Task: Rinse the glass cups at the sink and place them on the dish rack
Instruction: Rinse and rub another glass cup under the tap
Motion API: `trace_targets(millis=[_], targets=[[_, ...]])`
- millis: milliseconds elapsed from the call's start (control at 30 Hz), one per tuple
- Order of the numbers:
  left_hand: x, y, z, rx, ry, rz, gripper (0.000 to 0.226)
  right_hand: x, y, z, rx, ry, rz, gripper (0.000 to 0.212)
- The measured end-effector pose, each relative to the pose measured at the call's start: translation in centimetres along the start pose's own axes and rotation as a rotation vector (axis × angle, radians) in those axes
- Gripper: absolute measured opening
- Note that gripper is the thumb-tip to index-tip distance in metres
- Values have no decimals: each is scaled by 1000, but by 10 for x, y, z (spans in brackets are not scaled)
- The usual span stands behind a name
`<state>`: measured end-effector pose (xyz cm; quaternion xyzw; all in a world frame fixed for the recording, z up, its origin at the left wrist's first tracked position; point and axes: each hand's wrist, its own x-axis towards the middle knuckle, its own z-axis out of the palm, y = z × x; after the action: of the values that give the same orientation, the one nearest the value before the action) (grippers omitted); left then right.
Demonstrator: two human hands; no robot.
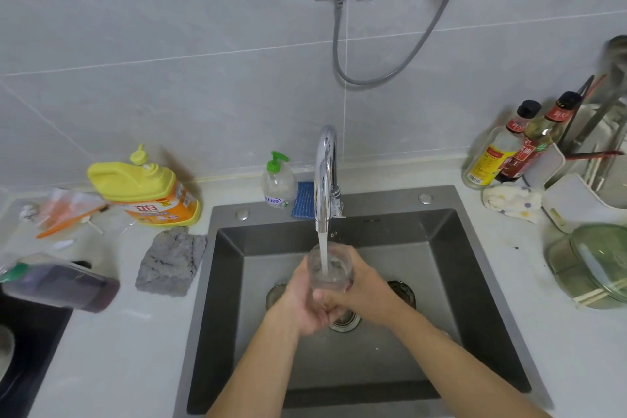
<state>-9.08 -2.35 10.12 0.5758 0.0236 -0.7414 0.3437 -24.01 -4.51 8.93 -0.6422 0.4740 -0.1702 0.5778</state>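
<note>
Grip: your left hand (307, 302) and right hand (364, 295) both wrap the glass cup (330, 268) under the tap (325, 176).
Risk: wet glass may slip into the sink (441, 282).

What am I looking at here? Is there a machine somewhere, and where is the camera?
There is no machine here: these are a person's two bare hands. The single picture comes from a wide-angle camera worn on the person's head. It looks forward and down, so the forearms come in from the bottom edge. The left hand and the right hand together hold a glass cup, mouth up, over the dark sink. Water from the chrome tap runs into the cup. On the pale counter left of the sink are a yellow detergent bottle and a grey cloth. Behind the sink are a clear pump bottle with a green top and a blue sponge. To the right stand two sauce bottles.
</note>
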Motion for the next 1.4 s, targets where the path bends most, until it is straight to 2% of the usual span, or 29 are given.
trace_targets(millis=[133, 167, 233, 300, 333, 400, 500, 567, 633, 700, 767, 867, 1000, 1100, 1167, 1233, 1333, 1400], targets=[[-1, -7, -1, 312, 78, -19, 77, 6, 0, 2, 94, 62, 87, 60], [-1, -8, 0, 427, 137, 24, 76, 9, -3, 4, 106, 62, 110, 61], [1, -11, 1, 671, 286, 175, 74, 15, -4, 7, 144, 86, 165, 78], [2, -13, 3, 864, 412, 295, 86, 20, -7, 10, 161, 119, 218, 90], [5, -14, 4, 877, 433, 322, 95, 21, -11, 11, 162, 124, 244, 89], [11, -16, 8, 748, 360, 352, 102, 22, -13, 12, 98, 105, 265, 86], [18, -20, 13, 415, 293, 374, 73, 23, -11, 16, -82, 45, 312, 97], [20, -20, 12, 180, 199, 292, 74, 22, -5, 18, -197, 18, 331, 93], [15, -18, 8, 45, 145, 245, 72, 19, 1, 18, -195, -10, 273, 92], [14, -14, 4, -42, 138, 210, 75, 15, 3, 19, -93, -62, 216, 94], [16, -11, 2, -128, 119, 167, 84, 14, 7, 18, 119, -77, 200, 84], [23, -8, 2, -204, 88, 118, 95, 7, 5, 19, 312, 66, 134, 56], [35, -2, 4, -377, 54, 45, 94, -6, 4, 15, 324, 120, 84, 24], [38, -1, 12, -445, 40, 30, 76, -5, -3, 11, 246, 230, 73, 15], [37, -4, 19, -448, 18, 44, 57, 4, -14, 14, 265, 344, 86, 16], [36, -3, 23, -471, 17, 45, 46, 18, -15, 17, 284, 399, 100, 26], [34, 6, 20, -592, 30, 58, 48, 19, -23, 18, 301, 251, 72, 39], [31, 11, 18, -613, -7, 60, 50, 18, -20, 15, 411, 196, 58, 40]])
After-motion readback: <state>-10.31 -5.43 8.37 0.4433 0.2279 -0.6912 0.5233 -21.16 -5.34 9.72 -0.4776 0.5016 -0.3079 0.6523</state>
